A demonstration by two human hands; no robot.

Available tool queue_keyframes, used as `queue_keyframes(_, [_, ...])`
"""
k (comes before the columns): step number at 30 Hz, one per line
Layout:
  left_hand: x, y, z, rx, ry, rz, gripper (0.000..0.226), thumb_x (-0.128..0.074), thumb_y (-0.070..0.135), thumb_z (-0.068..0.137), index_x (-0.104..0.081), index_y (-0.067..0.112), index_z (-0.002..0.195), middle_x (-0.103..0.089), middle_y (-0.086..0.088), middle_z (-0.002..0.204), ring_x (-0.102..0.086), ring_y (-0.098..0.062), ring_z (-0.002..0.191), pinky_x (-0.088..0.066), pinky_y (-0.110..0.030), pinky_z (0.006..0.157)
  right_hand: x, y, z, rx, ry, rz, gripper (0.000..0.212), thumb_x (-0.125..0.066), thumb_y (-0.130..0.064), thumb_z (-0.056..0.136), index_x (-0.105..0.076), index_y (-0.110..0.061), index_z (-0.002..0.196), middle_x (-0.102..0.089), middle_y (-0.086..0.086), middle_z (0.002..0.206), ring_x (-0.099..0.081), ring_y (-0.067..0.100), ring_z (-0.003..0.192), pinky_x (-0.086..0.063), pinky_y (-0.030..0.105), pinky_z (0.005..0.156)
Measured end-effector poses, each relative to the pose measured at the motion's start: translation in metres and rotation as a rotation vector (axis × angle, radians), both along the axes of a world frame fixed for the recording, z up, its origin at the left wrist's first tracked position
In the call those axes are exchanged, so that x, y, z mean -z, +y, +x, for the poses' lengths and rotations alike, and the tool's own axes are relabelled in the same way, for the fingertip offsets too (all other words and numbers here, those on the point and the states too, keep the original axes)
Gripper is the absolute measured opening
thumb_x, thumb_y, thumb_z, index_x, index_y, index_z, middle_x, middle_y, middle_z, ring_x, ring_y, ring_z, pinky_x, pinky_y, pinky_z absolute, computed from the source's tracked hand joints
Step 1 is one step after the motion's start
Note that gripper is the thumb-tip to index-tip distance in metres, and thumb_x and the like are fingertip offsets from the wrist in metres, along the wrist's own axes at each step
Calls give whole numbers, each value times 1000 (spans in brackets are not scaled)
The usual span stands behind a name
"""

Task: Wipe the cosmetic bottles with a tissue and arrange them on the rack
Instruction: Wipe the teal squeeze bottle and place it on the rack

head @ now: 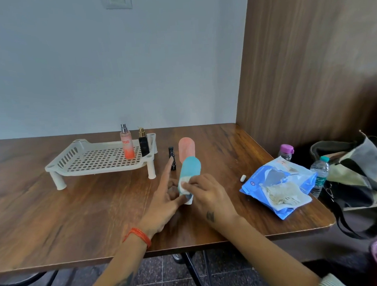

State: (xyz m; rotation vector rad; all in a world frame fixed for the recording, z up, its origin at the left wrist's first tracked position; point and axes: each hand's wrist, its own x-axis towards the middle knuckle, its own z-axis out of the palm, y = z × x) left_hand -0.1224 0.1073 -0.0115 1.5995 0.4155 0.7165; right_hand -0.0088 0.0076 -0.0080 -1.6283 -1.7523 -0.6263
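A blue tube (190,168) is tilted above the table's middle. My left hand (166,198) holds its lower end with thumb and curled fingers, the index finger sticking out straight. My right hand (205,193) presses a white tissue (185,186) against the tube's lower part. Behind stand a pink tube (186,148) and a small black bottle (172,158). The white slotted rack (76,156) at the back left carries an orange spray bottle (126,143) and a black perfume bottle (143,143) at its right end.
A blue tissue pack (278,184) with loose tissue on it lies at the right, a small white cap (242,178) beside it. Two water bottles (318,176) and a bag (355,170) sit past the table's right edge. A wooden panel stands behind them.
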Motion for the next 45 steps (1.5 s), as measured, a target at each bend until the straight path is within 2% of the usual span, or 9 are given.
queue_keyframes(6, [-2,-3,-2,-7,20,48,95,-68,3,80,-16,54,140,-57,-9,117,-60,-22,110,-43,-44,104,-36,23,14,153,374,74,32,-78,4,64,-71,-5,93,-66,11,89,-62,28,82,-54,31,68])
queue_keyframes(9, [-3,-4,-2,-13,14,51,94,-68,3,79,-15,50,142,-57,5,110,-61,-17,108,-45,-40,102,-34,25,11,100,229,-1,34,-69,13,66,-69,-1,97,-64,16,90,-60,30,83,-54,41,71])
queue_keyframes(15, [-5,-7,-1,-9,-37,-2,96,-61,-8,81,-11,45,144,-60,-19,109,-66,-16,100,-52,-29,90,-7,3,-8,-17,-37,-57,37,-77,10,53,-72,-5,87,-65,10,83,-61,24,72,-54,26,55])
queue_keyframes(20, [-5,-9,0,-14,-34,-15,96,-60,-10,81,-13,47,143,-61,4,108,-67,-12,98,-55,-29,85,-20,5,-8,-60,-218,-161,46,-88,1,44,-72,-6,87,-66,11,85,-62,24,77,-56,31,57])
queue_keyframes(24, [-4,-6,-1,-3,-18,12,96,-63,-5,81,-11,46,143,-59,-9,108,-66,-10,97,-52,-18,79,-38,19,13,28,-76,-95,51,-84,10,39,-72,-3,87,-65,15,84,-62,31,77,-55,36,58])
queue_keyframes(27, [-5,-7,-1,0,9,39,95,-64,-1,83,-7,45,144,-58,0,104,-65,-9,99,-49,-13,76,-51,27,19,169,297,-95,5,-69,-4,76,-68,-6,80,-59,8,80,-53,17,72,-44,30,64])
queue_keyframes(33, [-5,-6,-1,-12,-30,2,95,-62,-6,82,-11,47,142,-62,-9,106,-67,-11,94,-53,-20,79,-25,18,2,91,38,-102,47,-83,9,48,-71,-5,92,-64,14,89,-60,29,82,-56,34,64])
queue_keyframes(36, [-4,-6,0,4,-43,-34,98,-58,-14,81,-13,48,142,-61,-10,109,-67,-17,97,-55,-30,85,-6,5,-12,-15,-71,-99,32,-78,3,56,-72,-11,84,-61,7,84,-55,22,79,-52,26,55])
queue_keyframes(45, [-5,-6,0,-42,14,19,94,-67,-2,79,-14,42,144,-58,-19,109,-63,-27,100,-53,-27,88,-17,23,21,81,569,118,10,-64,-8,83,-69,-13,91,-60,-7,88,-52,4,81,-46,15,70])
